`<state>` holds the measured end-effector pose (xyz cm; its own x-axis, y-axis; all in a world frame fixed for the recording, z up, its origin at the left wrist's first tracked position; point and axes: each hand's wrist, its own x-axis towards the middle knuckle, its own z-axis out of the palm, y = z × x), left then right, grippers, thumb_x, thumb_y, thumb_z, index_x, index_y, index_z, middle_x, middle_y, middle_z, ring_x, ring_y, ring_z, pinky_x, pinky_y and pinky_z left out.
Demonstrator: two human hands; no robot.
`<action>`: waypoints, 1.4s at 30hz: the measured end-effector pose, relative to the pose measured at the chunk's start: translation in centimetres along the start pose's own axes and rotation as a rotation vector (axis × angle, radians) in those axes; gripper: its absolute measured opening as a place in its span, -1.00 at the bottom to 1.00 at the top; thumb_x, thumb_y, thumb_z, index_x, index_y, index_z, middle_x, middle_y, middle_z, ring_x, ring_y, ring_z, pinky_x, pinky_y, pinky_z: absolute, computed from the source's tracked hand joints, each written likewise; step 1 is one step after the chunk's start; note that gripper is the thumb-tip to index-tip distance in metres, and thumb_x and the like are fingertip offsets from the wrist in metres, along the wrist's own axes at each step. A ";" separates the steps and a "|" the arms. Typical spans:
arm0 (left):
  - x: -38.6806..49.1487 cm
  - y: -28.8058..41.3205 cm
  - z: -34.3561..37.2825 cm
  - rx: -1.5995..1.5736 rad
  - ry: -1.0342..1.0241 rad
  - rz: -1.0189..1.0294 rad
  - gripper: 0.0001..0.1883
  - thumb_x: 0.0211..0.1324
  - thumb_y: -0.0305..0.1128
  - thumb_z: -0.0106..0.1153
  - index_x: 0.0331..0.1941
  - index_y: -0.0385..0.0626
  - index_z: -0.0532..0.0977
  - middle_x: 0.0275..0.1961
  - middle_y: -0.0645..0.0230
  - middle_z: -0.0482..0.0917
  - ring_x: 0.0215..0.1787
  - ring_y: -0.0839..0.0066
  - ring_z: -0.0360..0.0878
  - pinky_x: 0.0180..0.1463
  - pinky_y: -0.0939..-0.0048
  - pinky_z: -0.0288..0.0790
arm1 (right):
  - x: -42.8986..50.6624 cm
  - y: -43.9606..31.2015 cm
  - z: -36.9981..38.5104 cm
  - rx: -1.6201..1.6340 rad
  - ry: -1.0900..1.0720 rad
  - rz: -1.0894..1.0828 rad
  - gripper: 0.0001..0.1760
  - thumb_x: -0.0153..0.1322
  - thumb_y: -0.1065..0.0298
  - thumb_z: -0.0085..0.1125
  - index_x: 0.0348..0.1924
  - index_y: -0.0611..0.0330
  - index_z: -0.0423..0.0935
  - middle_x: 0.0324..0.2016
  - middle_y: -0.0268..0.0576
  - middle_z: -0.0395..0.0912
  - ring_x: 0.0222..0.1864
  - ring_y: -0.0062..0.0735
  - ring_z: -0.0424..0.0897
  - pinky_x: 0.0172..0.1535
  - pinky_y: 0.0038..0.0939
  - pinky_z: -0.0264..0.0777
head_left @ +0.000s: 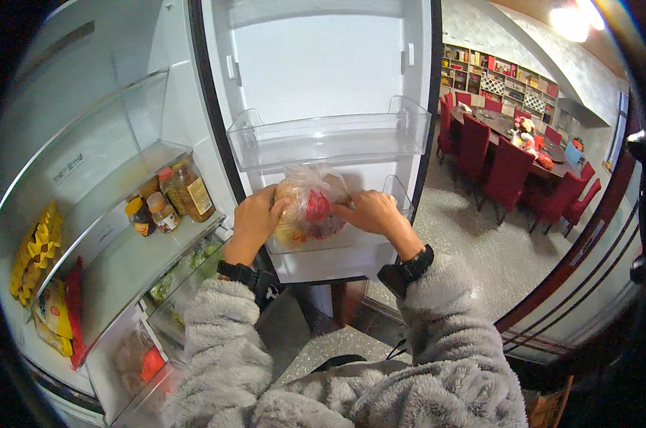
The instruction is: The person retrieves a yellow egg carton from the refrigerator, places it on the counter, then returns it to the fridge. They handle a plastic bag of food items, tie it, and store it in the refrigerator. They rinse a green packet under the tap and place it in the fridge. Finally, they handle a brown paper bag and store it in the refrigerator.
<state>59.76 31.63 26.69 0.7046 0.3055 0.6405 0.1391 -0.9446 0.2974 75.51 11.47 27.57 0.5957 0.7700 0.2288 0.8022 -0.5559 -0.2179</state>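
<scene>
A clear plastic bag with red print (301, 206) and pale yellowish contents sits at the lower bin of the open refrigerator door (317, 59). On its left side rests my left hand (256, 216), thumb across the plastic. My right hand (374, 214) touches the bag's right side with its fingertips. Whether either hand grips the bag firmly is hard to tell, since the far fingers are hidden. Above the bag runs a transparent door bin (328, 142). Both wrists wear black bands below the hands.
At left, refrigerator shelves hold several glass jars (194, 192), yellow packages (36, 257) and a red packet (75, 315). Lower drawers contain green vegetables (165, 283) and bagged food. Beyond the door, red chairs (505, 171) surround a dining table (494, 120). A dark-framed sliding door (564, 273) stands at right.
</scene>
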 end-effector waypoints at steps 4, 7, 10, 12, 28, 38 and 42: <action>-0.3 1.4 0.5 -0.130 0.289 0.119 -0.63 0.18 -0.22 0.19 0.03 -0.12 0.53 0.03 0.03 0.57 -0.03 0.04 0.58 -0.02 0.11 0.46 | -0.5 0.3 0.6 0.026 0.384 -0.071 -0.41 0.40 -0.22 0.05 -0.01 0.12 0.55 -0.24 0.13 0.63 -0.24 0.14 0.64 -0.15 0.01 0.50; -0.1 1.6 1.2 -0.150 0.202 0.281 -0.64 0.22 -0.29 0.15 0.07 -0.13 0.51 0.13 0.04 0.53 0.09 0.05 0.55 0.12 0.14 0.43 | 0.3 0.1 1.5 0.343 0.567 -0.435 -0.44 0.43 -0.14 0.04 0.03 0.16 0.47 -0.19 0.19 0.59 -0.30 0.17 0.63 -0.25 0.02 0.50; 0.5 1.3 2.2 -0.080 0.067 0.222 -0.65 0.26 -0.27 0.09 0.08 -0.11 0.51 0.08 0.06 0.57 0.12 0.06 0.53 0.17 0.16 0.41 | 1.4 0.6 2.1 0.198 0.288 -0.297 -0.46 0.43 -0.07 0.04 0.11 0.11 0.46 -0.27 0.17 0.61 -0.27 0.20 0.61 -0.19 -0.03 0.49; 1.7 1.2 3.3 -0.117 -0.073 0.143 -0.66 0.28 -0.25 0.06 0.08 -0.10 0.52 0.05 0.08 0.60 0.13 0.07 0.52 0.18 0.18 0.40 | 2.0 0.7 2.4 0.140 0.182 -0.301 -0.53 0.42 -0.05 0.05 -0.09 0.19 0.52 -0.38 0.16 0.61 -0.33 0.21 0.61 -0.22 -0.01 0.50; -9.2 3.0 -0.8 -0.142 0.386 -0.164 -0.63 0.31 -0.38 0.00 0.16 -0.21 0.43 0.13 0.06 0.55 0.18 0.19 0.50 0.27 0.24 0.29 | -6.9 5.2 -1.5 0.406 0.911 -0.396 -0.87 0.30 0.48 0.21 -0.28 0.15 0.62 -0.33 -0.14 0.66 -0.28 -0.17 0.64 -0.24 -0.30 0.52; -36.6 7.9 -2.7 0.176 0.114 -0.703 -0.79 0.13 -0.45 0.16 -0.14 -0.12 0.60 -0.16 0.14 0.64 -0.11 0.10 0.59 0.00 0.19 0.44 | -11.6 9.7 7.5 0.890 1.046 -0.137 -0.80 0.50 0.43 -0.06 -0.23 0.35 0.52 -0.41 -0.17 0.55 -0.43 -0.50 0.51 -0.31 -0.49 0.42; -43.3 10.6 -6.3 0.344 0.102 -0.685 -0.77 0.14 -0.43 0.18 -0.10 -0.09 0.59 -0.20 0.14 0.65 -0.16 0.13 0.61 -0.10 0.21 0.47 | -14.8 2.5 10.1 1.022 0.657 -0.267 -0.73 0.50 0.32 -0.10 -0.25 0.34 0.53 -0.52 -0.19 0.49 -0.52 -0.51 0.42 -0.40 -0.48 0.33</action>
<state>26.40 9.12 6.59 0.3182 0.8288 0.4602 0.7406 -0.5203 0.4251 68.28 1.84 14.08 0.5623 0.3554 0.7466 0.6776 0.3195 -0.6624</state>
